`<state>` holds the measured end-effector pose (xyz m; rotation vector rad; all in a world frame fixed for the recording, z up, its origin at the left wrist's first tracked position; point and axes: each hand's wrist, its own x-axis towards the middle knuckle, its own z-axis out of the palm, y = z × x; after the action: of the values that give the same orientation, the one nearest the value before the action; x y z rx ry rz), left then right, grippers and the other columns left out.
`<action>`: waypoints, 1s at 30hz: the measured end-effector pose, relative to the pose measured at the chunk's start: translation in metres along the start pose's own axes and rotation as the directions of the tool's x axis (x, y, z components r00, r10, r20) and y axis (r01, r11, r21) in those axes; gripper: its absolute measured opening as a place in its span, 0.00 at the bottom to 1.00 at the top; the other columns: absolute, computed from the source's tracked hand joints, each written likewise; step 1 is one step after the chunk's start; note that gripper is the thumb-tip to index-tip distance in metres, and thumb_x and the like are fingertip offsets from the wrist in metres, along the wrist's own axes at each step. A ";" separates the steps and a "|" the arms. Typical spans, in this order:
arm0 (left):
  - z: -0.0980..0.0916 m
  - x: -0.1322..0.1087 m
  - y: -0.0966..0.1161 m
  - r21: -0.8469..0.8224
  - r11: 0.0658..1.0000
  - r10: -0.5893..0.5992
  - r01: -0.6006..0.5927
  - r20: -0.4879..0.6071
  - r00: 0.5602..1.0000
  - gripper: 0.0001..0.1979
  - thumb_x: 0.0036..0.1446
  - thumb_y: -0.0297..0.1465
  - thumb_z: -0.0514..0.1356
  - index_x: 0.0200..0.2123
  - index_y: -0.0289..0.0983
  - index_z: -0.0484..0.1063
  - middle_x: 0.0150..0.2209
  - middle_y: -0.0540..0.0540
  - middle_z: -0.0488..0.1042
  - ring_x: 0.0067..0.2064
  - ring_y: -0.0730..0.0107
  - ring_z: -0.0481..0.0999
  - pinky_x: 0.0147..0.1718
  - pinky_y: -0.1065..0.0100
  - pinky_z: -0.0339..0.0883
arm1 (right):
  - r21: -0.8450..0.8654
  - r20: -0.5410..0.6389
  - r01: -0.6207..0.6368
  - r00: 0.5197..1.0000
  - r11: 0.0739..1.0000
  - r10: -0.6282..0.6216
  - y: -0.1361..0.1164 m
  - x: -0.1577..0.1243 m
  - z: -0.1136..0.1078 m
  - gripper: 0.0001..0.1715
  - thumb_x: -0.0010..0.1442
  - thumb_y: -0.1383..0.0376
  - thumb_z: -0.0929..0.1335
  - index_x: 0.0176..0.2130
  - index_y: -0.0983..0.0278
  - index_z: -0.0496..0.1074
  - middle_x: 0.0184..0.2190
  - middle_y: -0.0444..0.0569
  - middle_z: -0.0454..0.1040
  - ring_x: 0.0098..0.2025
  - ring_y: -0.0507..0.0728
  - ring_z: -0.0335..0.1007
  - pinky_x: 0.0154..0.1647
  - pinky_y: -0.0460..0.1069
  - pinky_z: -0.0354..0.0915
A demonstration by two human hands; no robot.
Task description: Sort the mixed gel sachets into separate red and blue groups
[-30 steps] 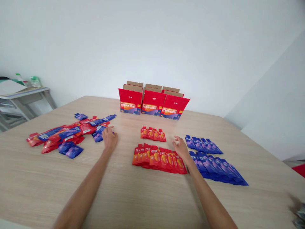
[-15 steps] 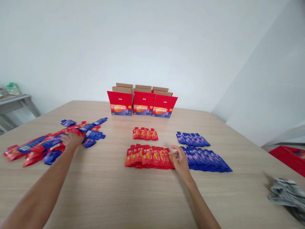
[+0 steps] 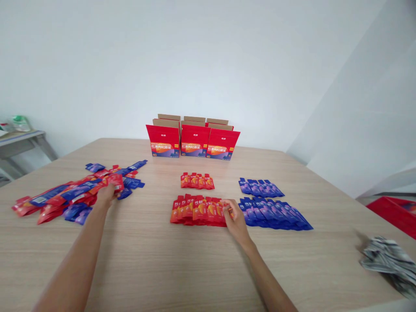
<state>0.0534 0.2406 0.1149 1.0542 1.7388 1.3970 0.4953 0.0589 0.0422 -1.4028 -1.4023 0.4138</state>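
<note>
My left hand (image 3: 106,194) rests at the right end of a loose heap of red and blue sachets (image 3: 68,193) on the table's left, fingers closed on a red sachet (image 3: 115,182). My right hand (image 3: 234,218) lies on the right end of a long overlapped row of red sachets (image 3: 196,210), fingers curled onto the last one. A shorter red row (image 3: 197,180) lies behind it. Two rows of blue sachets (image 3: 274,212) lie to the right.
Three open red cartons (image 3: 193,141) stand in a line at the back of the wooden table (image 3: 182,268). A crumpled grey wrapper (image 3: 388,260) lies at the right edge. A red bin (image 3: 394,212) is beyond the table, a grey shelf (image 3: 19,138) at left.
My left hand went left into the heap and now grips a red sachet. My right hand shifted left from the blue rows onto the end of the red row.
</note>
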 end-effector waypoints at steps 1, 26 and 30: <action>0.008 -0.010 0.000 -0.070 0.995 -0.061 0.065 0.055 0.997 0.05 0.63 0.27 0.51 0.32 0.38 0.60 0.23 0.53 0.62 0.21 0.74 0.65 0.18 0.76 0.60 | 0.044 0.042 -0.014 0.999 0.999 0.012 -0.004 0.001 0.006 0.22 0.69 0.48 0.64 0.49 0.59 0.77 0.48 0.55 0.79 0.47 0.62 0.74 0.51 0.55 0.71; 0.172 -0.152 -0.013 0.013 0.994 -0.060 0.104 0.886 0.460 0.25 0.68 0.51 0.54 0.40 0.36 0.78 0.23 0.47 0.73 0.19 0.70 0.69 0.17 0.72 0.57 | 0.075 0.199 -0.460 0.877 0.885 0.438 0.026 0.121 0.000 0.28 0.68 0.41 0.67 0.45 0.63 0.76 0.27 0.44 0.76 0.27 0.52 0.69 0.26 0.44 0.62; 0.189 -0.090 -0.027 0.069 0.978 0.087 -0.198 0.724 0.684 0.18 0.72 0.43 0.55 0.47 0.35 0.78 0.38 0.43 0.79 0.36 0.66 0.79 0.36 0.65 0.75 | -0.189 0.110 -0.555 0.808 0.810 0.579 0.054 0.175 -0.009 0.23 0.73 0.51 0.66 0.45 0.68 0.77 0.31 0.49 0.78 0.34 0.55 0.76 0.32 0.46 0.69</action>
<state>0.2536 0.2419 0.0501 1.5834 1.1799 0.7534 0.5735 0.2212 0.0737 -1.9539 -1.1270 0.8430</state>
